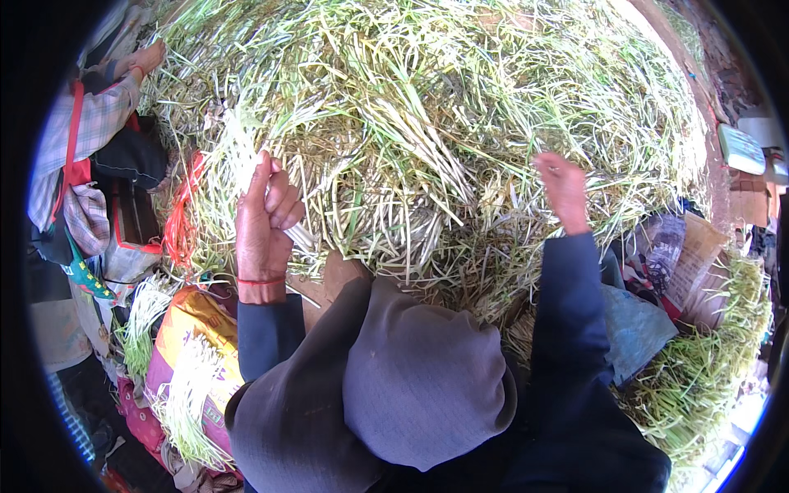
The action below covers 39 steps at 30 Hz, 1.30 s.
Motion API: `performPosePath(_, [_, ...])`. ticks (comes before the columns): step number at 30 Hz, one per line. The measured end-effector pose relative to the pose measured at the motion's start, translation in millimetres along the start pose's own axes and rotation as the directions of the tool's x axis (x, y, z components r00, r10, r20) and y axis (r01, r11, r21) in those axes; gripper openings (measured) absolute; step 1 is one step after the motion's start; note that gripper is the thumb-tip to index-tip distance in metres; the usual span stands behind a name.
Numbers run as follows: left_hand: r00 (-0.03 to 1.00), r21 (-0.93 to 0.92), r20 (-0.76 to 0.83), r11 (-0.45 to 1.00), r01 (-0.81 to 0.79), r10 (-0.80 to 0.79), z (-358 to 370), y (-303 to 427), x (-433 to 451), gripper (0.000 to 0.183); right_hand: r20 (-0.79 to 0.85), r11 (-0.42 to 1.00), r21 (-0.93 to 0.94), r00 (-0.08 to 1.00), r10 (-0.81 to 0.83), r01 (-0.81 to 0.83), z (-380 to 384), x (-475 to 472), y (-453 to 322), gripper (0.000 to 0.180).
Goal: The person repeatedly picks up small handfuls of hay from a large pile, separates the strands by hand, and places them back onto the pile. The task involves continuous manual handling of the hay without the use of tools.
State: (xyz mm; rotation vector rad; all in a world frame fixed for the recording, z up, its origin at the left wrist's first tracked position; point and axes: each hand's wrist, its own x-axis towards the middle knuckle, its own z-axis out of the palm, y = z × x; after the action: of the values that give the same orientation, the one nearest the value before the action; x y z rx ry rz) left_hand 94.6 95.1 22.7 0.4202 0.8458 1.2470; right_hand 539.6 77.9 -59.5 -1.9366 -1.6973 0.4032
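My left hand (268, 209), with a red cord at its wrist, is shut on pale green stalks (243, 132). They stand up past the thumb, and white stalk ends show beside the palm. On the right my right hand (562, 191) hovers over the heap, its fingers bent and blurred; whether anything is pinched in it is not clear. A wide heap of long, thin green and white plant stalks (407, 123) spreads before me, mixed with brown withered leaves. My knees, in grey cloth (425, 382), come up at its near edge.
At upper left another person's hand (148, 55) reaches to the heap. Red plastic strings (182, 215) hang at its left side. Trimmed stalks (191, 394) lie on a purple and yellow sack (169, 333). A blue sheet (635, 333) and more stalks (696, 376) lie at right.
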Motion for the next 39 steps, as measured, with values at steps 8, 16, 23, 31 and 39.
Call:
performPosePath(8, [0.999, 0.031, -0.047, 0.999, 0.014, -0.013, -5.7, -0.5, 1.6, 0.023, 0.131, 0.965, -0.090, 0.963, -0.234, 0.247, 127.5, 57.6, -64.4, 0.024])
performPosePath(16, [0.999, 0.023, -0.040, 1.000, 0.008, -0.007, -11.8, -1.5, 0.9, 0.023, 0.226, 0.947, 0.208, 0.930, -0.291, 0.245, 115.2, 42.1, -87.0, 0.019])
performPosePath(23, [1.000, 0.021, 0.001, 1.000, -0.009, 0.009, -6.2, -3.6, 0.1, 0.022, 0.451, 0.749, 0.447, 0.600, -0.661, 0.489, 100.0, -102.1, -147.2, 0.016])
performPosePath(31, [0.999, 0.029, -0.040, 1.000, -0.012, 0.013, -9.1, 0.4, -2.5, 0.021, 0.354, 0.730, -0.167, 0.731, -0.583, 0.663, 79.5, -63.7, -134.4, 0.006])
performPosePath(39, [0.999, 0.012, -0.049, 1.000, 0.010, -0.010, -14.2, -4.3, 5.5, 0.021, 0.088, 0.960, -0.003, 0.956, -0.280, 0.282, 125.6, 66.1, -91.3, 0.008])
